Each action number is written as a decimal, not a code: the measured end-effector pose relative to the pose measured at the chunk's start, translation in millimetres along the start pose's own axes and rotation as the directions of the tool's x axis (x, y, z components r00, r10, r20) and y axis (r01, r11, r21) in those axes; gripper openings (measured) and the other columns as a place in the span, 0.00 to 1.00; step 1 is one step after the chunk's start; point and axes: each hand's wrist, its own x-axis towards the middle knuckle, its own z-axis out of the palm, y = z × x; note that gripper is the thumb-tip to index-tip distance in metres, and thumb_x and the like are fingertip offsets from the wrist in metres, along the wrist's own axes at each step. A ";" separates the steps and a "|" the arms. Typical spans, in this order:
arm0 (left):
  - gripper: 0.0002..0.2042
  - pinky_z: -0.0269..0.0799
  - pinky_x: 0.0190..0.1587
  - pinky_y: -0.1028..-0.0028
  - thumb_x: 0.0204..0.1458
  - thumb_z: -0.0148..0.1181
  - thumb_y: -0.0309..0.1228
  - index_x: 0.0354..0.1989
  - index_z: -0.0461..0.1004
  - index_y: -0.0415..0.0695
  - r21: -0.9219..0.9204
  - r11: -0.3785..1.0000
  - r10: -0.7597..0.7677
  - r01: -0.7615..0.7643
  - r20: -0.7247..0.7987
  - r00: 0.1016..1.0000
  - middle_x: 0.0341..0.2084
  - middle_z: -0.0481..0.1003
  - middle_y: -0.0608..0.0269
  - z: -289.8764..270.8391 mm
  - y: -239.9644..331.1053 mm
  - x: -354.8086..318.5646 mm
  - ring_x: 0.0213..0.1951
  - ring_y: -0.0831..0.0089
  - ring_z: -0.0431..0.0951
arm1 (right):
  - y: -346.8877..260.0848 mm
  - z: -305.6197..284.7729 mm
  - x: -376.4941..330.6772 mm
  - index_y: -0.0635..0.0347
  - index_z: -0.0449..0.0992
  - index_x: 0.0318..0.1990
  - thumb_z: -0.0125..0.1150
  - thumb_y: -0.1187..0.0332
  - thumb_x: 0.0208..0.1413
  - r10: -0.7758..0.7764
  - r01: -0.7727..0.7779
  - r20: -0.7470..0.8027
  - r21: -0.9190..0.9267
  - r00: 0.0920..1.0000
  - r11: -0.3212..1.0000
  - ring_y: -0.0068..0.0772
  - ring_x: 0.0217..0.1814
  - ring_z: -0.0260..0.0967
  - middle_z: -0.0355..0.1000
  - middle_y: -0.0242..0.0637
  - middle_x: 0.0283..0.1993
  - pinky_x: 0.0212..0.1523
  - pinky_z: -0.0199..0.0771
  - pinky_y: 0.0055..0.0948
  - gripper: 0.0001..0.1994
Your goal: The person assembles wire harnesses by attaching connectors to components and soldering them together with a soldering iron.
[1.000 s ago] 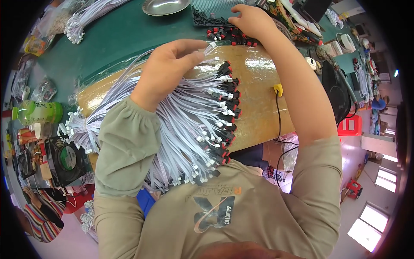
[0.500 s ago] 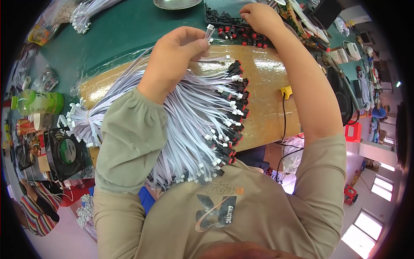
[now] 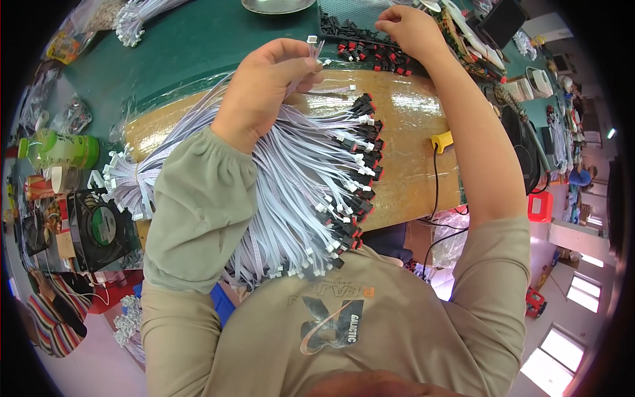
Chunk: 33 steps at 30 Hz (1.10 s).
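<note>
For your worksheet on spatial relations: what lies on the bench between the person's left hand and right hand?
In the head view, between the left hand and the right hand lies a row of small black and red connectors on the green mat.

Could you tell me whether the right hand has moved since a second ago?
Cannot tell: the right hand stays over the red-and-black connectors; the shift looks like camera motion.

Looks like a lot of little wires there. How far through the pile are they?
Many pale wires fanned over the board already carry black-and-red plugs. Now the left hand pinches one wire end, and the right hand reaches the loose plugs. Left: wires near the person's chest with bare white ends.
</note>
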 end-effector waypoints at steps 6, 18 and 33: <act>0.07 0.69 0.41 0.76 0.54 0.58 0.26 0.40 0.71 0.39 -0.003 1.000 -0.020 0.020 0.012 1.000 0.33 0.74 0.63 2.5 2.0 -4.3 0.35 0.74 0.75 | -58.5 -30.1 -26.6 0.65 0.79 0.41 0.60 0.71 0.52 0.071 -0.243 0.299 0.593 0.952 0.768 0.25 0.32 0.72 0.77 0.36 0.30 0.36 0.71 0.24 0.10; 0.08 0.69 0.43 0.77 0.53 0.59 0.25 0.41 0.72 0.38 0.009 0.999 -0.032 0.031 0.055 0.998 0.35 0.74 0.64 4.9 4.0 -5.7 0.37 0.74 0.76 | -66.5 -26.2 -36.7 0.65 0.74 0.48 0.60 0.75 0.54 -0.192 -0.182 0.345 0.802 0.919 0.570 0.20 0.41 0.70 0.74 0.31 0.40 0.44 0.71 0.21 0.14; 0.10 0.71 0.42 0.78 0.50 0.60 0.25 0.40 0.72 0.36 -0.002 0.999 -0.037 0.037 0.026 0.999 0.33 0.75 0.61 5.8 4.3 -6.2 0.35 0.72 0.78 | -69.2 -25.3 -39.8 0.66 0.71 0.51 0.60 0.75 0.54 -0.203 -0.191 0.352 0.814 0.914 0.549 0.19 0.41 0.69 0.72 0.31 0.40 0.45 0.70 0.20 0.16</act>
